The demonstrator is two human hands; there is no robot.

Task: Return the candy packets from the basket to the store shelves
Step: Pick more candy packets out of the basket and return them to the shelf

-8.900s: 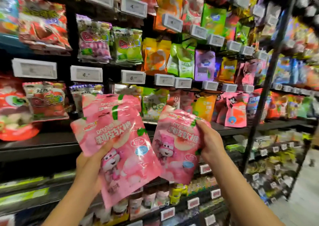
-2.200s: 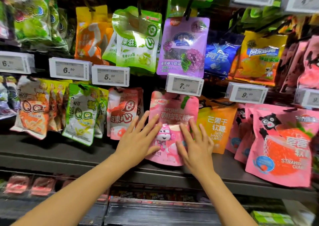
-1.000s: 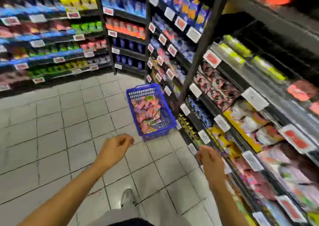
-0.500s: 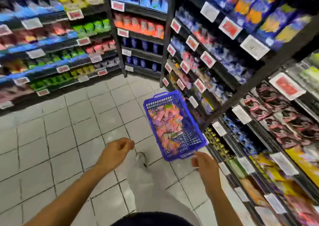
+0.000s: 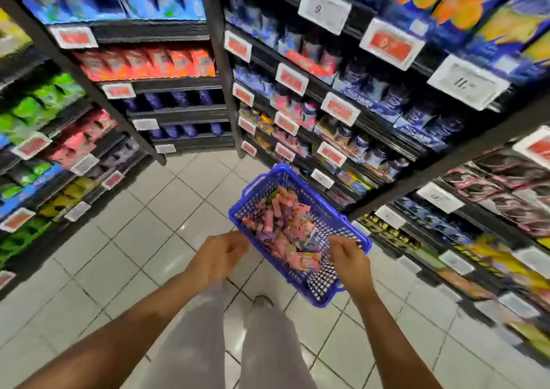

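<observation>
A blue plastic basket point(image 5: 259, 188) stands on the tiled floor beside the right-hand shelves. Several candy packets point(image 5: 282, 228), mostly pink, lie heaped inside it. My left hand point(image 5: 220, 254) hangs at the basket's near left rim with loosely curled fingers and holds nothing. My right hand point(image 5: 348, 257) is over the basket's near right part, fingers loosely curled, nothing visibly in it. The view is blurred by motion.
Dark store shelves point(image 5: 342, 115) full of packets and price tags run along the right and back. Another shelf row point(image 5: 53, 156) lines the left. The tiled aisle floor point(image 5: 143, 228) lies between them. My legs and one shoe point(image 5: 263, 301) are below the basket.
After pressing the pink packets onto the shelf, I turned to the aisle. The basket has come much closer, and both hands have reached forward to its near rim.
</observation>
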